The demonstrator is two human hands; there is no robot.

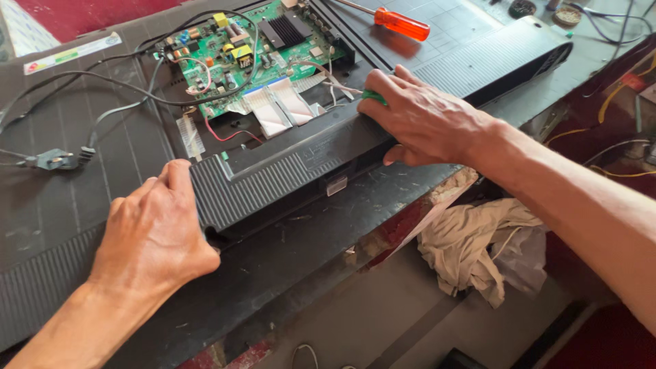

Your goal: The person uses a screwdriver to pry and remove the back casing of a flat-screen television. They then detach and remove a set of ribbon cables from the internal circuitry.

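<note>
Big black back cover (287, 171) lies across the workbench (273, 273), near edge raised. Left hand (154, 236) clamps its ribbed left end, fingers wrapped. Right hand (417, 119) presses the cover's middle, closed round something small and green (372, 96), possibly a tool handle. Green circuit board (253, 55) sits exposed beyond; orange screwdriver (400, 22) rests apart.

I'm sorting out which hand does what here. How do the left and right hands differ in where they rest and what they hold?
The left hand grips the near left end of the black ribbed plastic cover and holds no tool; the right hand presses on the cover's upper edge, beside the green circuit board, and encloses a small green object. The left fingers curl over an end; the right lies flatter. Both touch the same cover.
</note>
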